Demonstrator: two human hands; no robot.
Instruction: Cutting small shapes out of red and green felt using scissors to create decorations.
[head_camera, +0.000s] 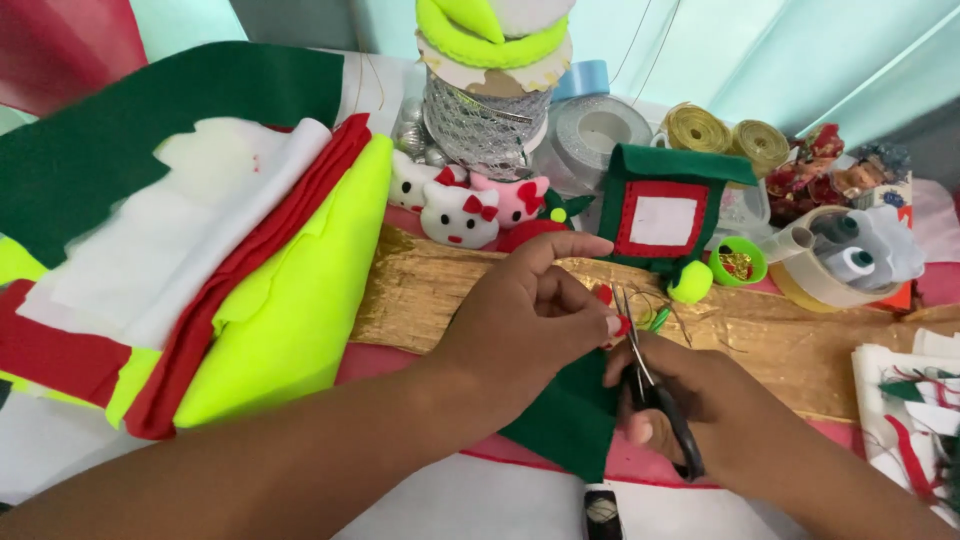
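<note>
Near table edge: the right hand (690, 400) grips black scissors (655, 390), fingers closed through the handles. Scissor long axis runs away from the person, tips pointing to the far edge, tilted slightly left. Directly left, touching the blades, the left hand (525, 320) pinches a small red felt piece (612, 310) above green felt (570, 420). Farther back: gold fabric (440, 295), then plush toys (460, 212).

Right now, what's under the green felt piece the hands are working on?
Under the green felt piece lie a gold ribbon band and pink cloth. The left hand and the right hand, holding scissors, cover the rest.
</note>
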